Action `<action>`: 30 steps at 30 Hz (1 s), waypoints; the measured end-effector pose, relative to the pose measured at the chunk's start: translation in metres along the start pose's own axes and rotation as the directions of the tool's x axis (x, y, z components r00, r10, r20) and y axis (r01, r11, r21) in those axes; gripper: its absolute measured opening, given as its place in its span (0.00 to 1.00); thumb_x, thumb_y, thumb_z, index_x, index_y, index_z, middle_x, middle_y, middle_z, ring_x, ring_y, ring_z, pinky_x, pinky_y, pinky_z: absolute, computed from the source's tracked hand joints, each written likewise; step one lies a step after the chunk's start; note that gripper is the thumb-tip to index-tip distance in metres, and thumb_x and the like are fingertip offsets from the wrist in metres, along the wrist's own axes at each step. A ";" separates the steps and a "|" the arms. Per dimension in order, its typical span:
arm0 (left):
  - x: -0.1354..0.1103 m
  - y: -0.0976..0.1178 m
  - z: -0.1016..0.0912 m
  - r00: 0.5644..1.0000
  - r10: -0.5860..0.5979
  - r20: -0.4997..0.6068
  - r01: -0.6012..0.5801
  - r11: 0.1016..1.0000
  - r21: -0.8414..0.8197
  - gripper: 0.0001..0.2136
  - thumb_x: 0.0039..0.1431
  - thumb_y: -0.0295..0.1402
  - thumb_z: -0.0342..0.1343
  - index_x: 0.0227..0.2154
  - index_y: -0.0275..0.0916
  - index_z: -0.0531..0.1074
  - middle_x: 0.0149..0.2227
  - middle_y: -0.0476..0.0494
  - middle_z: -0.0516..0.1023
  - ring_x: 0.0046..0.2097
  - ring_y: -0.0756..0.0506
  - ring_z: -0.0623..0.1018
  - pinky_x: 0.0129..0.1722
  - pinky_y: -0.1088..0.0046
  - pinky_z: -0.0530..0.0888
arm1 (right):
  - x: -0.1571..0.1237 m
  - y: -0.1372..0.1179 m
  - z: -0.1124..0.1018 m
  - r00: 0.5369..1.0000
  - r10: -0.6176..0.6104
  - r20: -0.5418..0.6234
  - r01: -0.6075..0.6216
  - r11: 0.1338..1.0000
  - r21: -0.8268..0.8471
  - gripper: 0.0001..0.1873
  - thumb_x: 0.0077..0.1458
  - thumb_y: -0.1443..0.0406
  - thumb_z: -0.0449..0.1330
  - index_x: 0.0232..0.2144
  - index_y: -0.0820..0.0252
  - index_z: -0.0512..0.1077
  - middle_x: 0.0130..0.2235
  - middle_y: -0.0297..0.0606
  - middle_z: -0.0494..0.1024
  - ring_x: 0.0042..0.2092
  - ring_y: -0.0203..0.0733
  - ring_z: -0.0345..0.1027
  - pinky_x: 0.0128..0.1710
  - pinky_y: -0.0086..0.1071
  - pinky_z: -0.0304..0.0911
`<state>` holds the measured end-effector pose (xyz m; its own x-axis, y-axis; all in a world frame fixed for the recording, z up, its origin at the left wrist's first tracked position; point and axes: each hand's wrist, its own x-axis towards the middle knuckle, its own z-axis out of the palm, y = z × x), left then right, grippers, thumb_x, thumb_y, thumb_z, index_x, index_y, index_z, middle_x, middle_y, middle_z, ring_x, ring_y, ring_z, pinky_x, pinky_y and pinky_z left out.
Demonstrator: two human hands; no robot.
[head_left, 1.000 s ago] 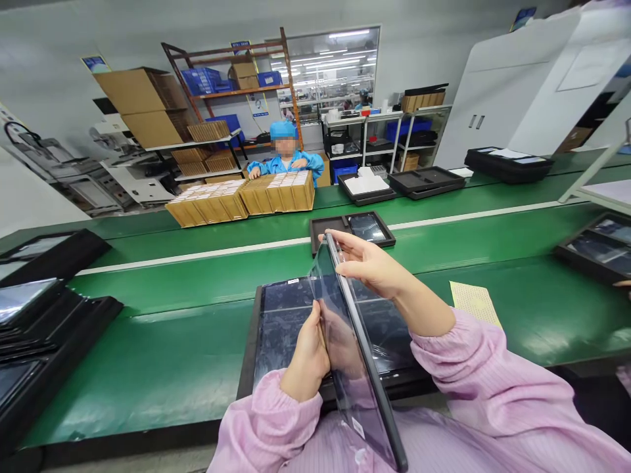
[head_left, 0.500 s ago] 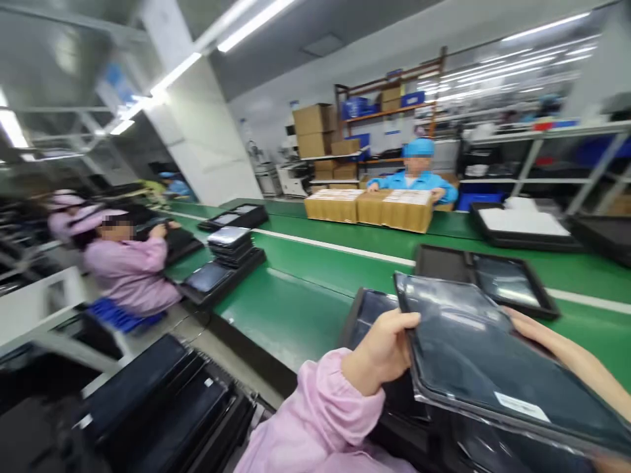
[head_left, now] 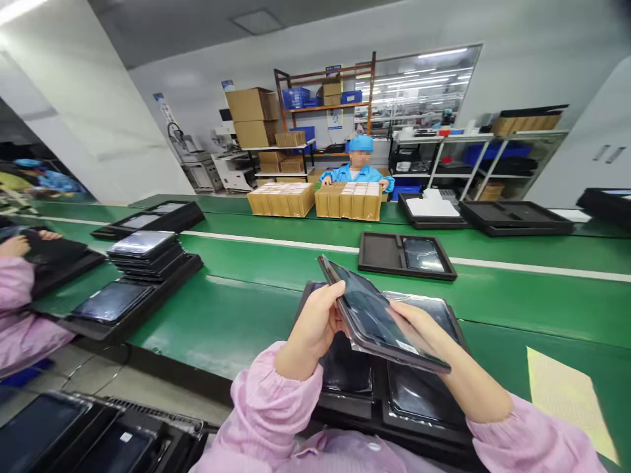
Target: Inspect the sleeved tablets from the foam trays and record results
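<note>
A flat, dark tablet in clear plastic film [head_left: 377,318] is held tilted between my two hands, above the bench. My left hand [head_left: 315,322] grips its left edge, thumb on top and fingers beneath. My right hand [head_left: 426,332] holds the opposite long side, partly over its face; some of its fingers are hidden. A white label shows near the tablet's lower end. Below it, a black foam tray [head_left: 379,387] holds several film-wrapped tablets in its compartments, partly covered by my hands and the held tablet.
A half-filled black tray [head_left: 384,253] lies ahead on the green belt [head_left: 246,309]. To the left stands a stack of tablets [head_left: 145,253] on another tray. A paper sheet [head_left: 566,394] lies right. Across the belt, a co-worker [head_left: 359,171] stands behind cardboard boxes [head_left: 348,200].
My view has swung right. The tablet has turned and tipped more edge-on, and sits farther from the camera, still in both hands. The paper sheet on the right has come into view.
</note>
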<state>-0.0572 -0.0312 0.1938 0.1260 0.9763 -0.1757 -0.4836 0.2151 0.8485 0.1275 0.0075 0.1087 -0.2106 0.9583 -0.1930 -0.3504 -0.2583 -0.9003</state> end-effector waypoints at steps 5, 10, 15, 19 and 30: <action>-0.006 0.000 0.008 0.998 0.044 0.044 -0.048 0.994 0.098 0.14 0.48 0.38 0.64 0.33 0.31 0.75 0.28 0.40 0.80 0.28 0.45 0.79 0.28 0.74 0.75 | -0.009 0.003 0.000 0.991 0.130 -0.016 -0.127 0.987 0.099 0.14 0.40 0.59 0.70 0.29 0.62 0.76 0.31 0.37 0.78 0.41 0.43 0.72 0.47 0.34 0.65; -0.009 -0.003 0.015 0.993 0.025 0.114 -0.048 0.978 0.203 0.17 0.45 0.43 0.65 0.31 0.36 0.70 0.20 0.48 0.75 0.17 0.48 0.73 0.16 0.77 0.68 | -0.015 0.001 0.004 0.993 0.112 -0.026 -0.109 0.990 0.085 0.14 0.42 0.59 0.69 0.29 0.63 0.76 0.32 0.38 0.79 0.38 0.45 0.73 0.42 0.36 0.67; -0.018 -0.012 0.025 0.985 -0.008 0.173 -0.053 0.936 0.347 0.19 0.45 0.39 0.66 0.38 0.38 0.68 0.16 0.51 0.73 0.14 0.49 0.70 0.12 0.78 0.64 | -0.022 0.002 0.017 0.994 0.100 0.032 -0.104 0.985 0.135 0.20 0.43 0.56 0.69 0.37 0.62 0.75 0.31 0.37 0.79 0.35 0.44 0.73 0.39 0.37 0.68; -0.033 -0.020 0.030 0.976 -0.029 0.216 -0.059 0.918 0.391 0.31 0.43 0.30 0.67 0.53 0.36 0.65 0.16 0.54 0.72 0.16 0.49 0.69 0.15 0.78 0.61 | -0.028 0.004 0.022 0.997 0.071 0.035 -0.076 0.980 0.184 0.25 0.43 0.56 0.70 0.43 0.59 0.73 0.30 0.34 0.77 0.32 0.42 0.73 0.35 0.36 0.68; -0.027 -0.043 0.039 0.929 0.217 0.301 -0.349 0.788 0.508 0.19 0.55 0.45 0.56 0.14 0.41 0.66 0.16 0.47 0.68 0.21 0.49 0.66 0.24 0.73 0.63 | -0.036 0.023 0.012 0.995 0.068 0.066 -0.084 0.956 0.282 0.23 0.48 0.43 0.60 0.24 0.56 0.66 0.17 0.25 0.58 0.19 0.33 0.52 0.19 0.28 0.54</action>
<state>-0.0058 -0.0673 0.1816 0.2729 0.9467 0.1712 0.0150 -0.1821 0.9832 0.1159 -0.0349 0.0995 -0.2941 0.9284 -0.2271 -0.5747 -0.3616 -0.7342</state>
